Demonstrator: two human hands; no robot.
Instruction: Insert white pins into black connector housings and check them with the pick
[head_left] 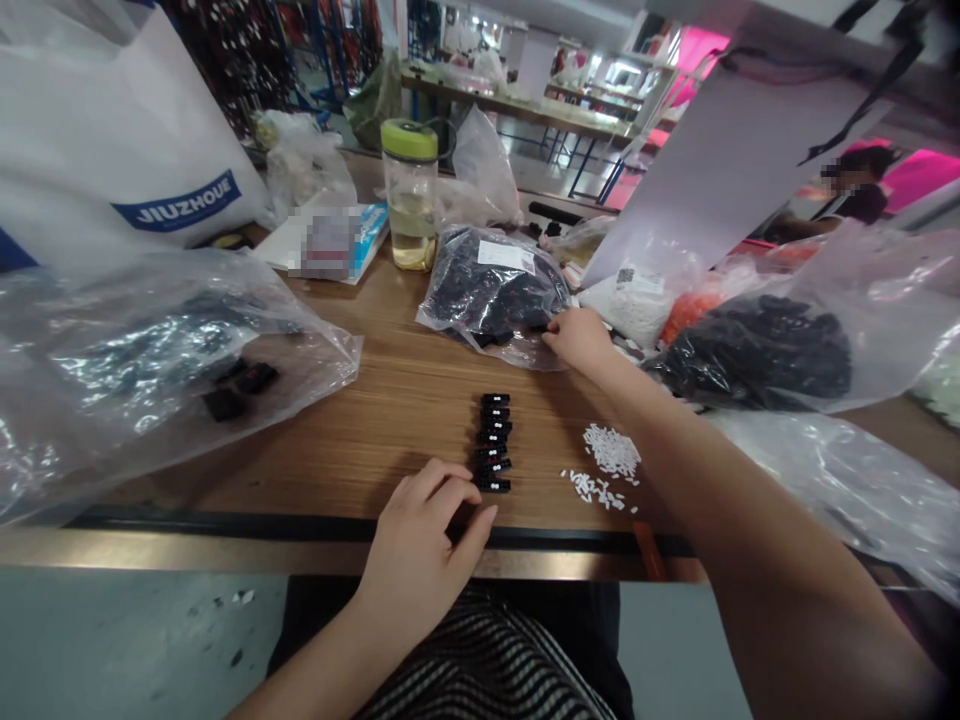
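Plastic bags (150,370) flank connector row (493,443); bottle (409,195) behind.

left hand (420,540) sits close in, palm down, fingers loosely curled. right arm's stretched way out past it, right hand (579,338) palm down, fingers bent.

Bare wood (405,400) between plastic bags (150,370)

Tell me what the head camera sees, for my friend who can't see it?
A left hand touches a row of small black plastic connectors on a wooden table, while the right hand reaches into a clear plastic bag of black parts. Tiny white pieces lie nearby.
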